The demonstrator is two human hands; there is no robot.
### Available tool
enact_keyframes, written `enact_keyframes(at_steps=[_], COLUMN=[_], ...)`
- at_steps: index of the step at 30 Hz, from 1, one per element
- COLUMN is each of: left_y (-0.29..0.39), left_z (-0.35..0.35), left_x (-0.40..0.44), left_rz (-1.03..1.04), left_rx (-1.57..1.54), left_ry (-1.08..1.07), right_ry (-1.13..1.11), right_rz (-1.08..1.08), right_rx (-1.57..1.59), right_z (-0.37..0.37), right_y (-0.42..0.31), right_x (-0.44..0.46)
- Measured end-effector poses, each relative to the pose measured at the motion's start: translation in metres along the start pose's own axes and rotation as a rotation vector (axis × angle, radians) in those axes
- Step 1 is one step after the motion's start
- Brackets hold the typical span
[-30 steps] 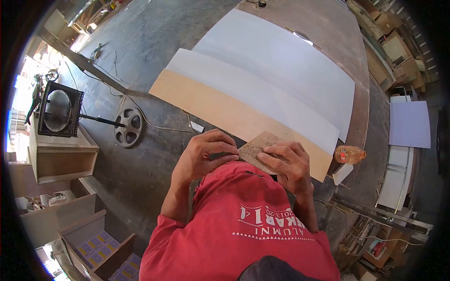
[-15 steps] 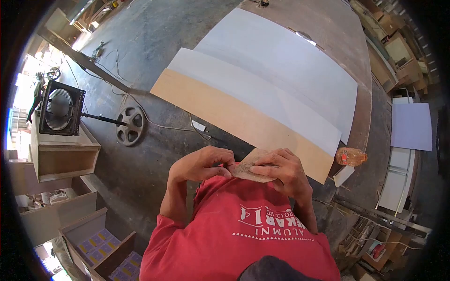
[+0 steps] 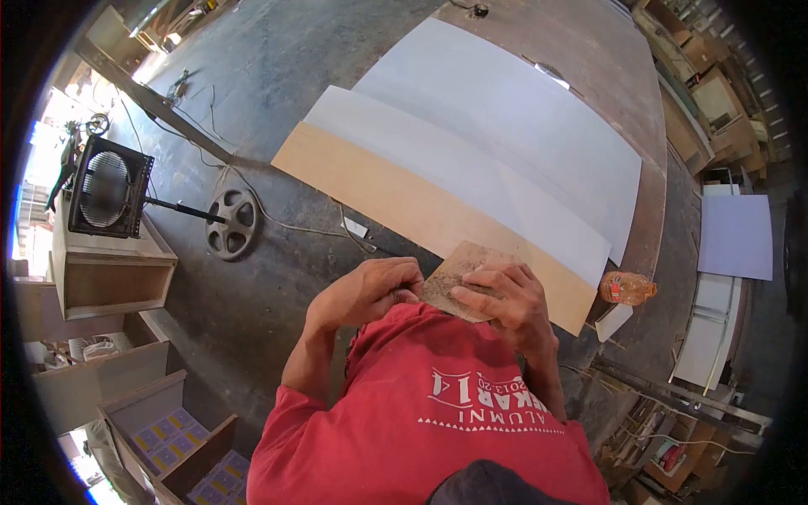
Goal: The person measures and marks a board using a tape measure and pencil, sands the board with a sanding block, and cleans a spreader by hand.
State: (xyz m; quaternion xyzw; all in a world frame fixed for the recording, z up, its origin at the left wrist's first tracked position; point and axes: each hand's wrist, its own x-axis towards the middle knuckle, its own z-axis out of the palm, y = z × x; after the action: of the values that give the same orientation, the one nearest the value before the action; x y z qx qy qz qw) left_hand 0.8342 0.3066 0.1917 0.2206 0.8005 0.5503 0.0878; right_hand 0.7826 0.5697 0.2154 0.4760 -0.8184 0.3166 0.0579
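Observation:
A thin, square brown piece (image 3: pixel 446 284), stained and worn on its face, is held up in front of the red shirt. My right hand (image 3: pixel 509 305) grips it along its right side, fingers lying across the face. My left hand (image 3: pixel 374 290) is closed beside its left edge, with thumb and fingers curled together. Whatever the left fingers may hold is hidden. Just beyond both hands lies the wood-coloured strip (image 3: pixel 379 189) of a large board, with white sheets (image 3: pixel 505 126) over it.
A plastic bottle (image 3: pixel 627 288) with orange-brown contents lies by the board's right corner. A fan (image 3: pixel 105 189) on a round-based stand is at the left, and a cable (image 3: pixel 295 225) runs across the floor. Open wooden boxes (image 3: pixel 164 412) stand at lower left.
The brown piece has tilted so more of its face shows, standing higher above the shirt. My left fingers have shifted from its edge slightly to the left. My right hand still grips it.

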Motion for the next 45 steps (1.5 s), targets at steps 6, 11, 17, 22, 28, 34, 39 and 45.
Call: enact_keyframes(at_steps=[6,11,17,22,28,34,39,45], left_y=[0.012,0.01,0.009,0.02,0.042,0.039,0.027,0.031], left_z=[-0.019,-0.046,-0.033,-0.008,0.012,0.007,0.01,0.022], left_x=[-0.01,-0.058,-0.04,-0.005,0.026,0.038,0.038,0.038], left_rz=[0.03,-0.112,-0.023,0.062,0.055,0.334,0.366,0.19], left_rx=[0.005,-0.064,-0.087,-0.158,-0.272,0.01,0.067,-0.18], left_ry=[0.096,0.539,0.551,0.445,0.548,0.446,0.493,0.637], right_ry=[0.147,0.617,0.418,0.448,0.437,0.415,0.361,0.397], right_rz=[0.052,0.472,0.045,-0.102,-0.148,-0.118,-0.034,0.339], right_rx=[-0.131,-0.179,-0.404,-0.496,-0.472,-0.304,-0.159,0.485], right_z=[-0.004,-0.048,-0.057,-0.035,-0.028,-0.022,-0.018,0.009], right_y=[0.026,0.067,0.031,0.006,-0.003,-0.004,-0.003,-0.017], right_x=[-0.015,-0.053,-0.024,-0.007,-0.005,-0.011,-0.014,-0.017])
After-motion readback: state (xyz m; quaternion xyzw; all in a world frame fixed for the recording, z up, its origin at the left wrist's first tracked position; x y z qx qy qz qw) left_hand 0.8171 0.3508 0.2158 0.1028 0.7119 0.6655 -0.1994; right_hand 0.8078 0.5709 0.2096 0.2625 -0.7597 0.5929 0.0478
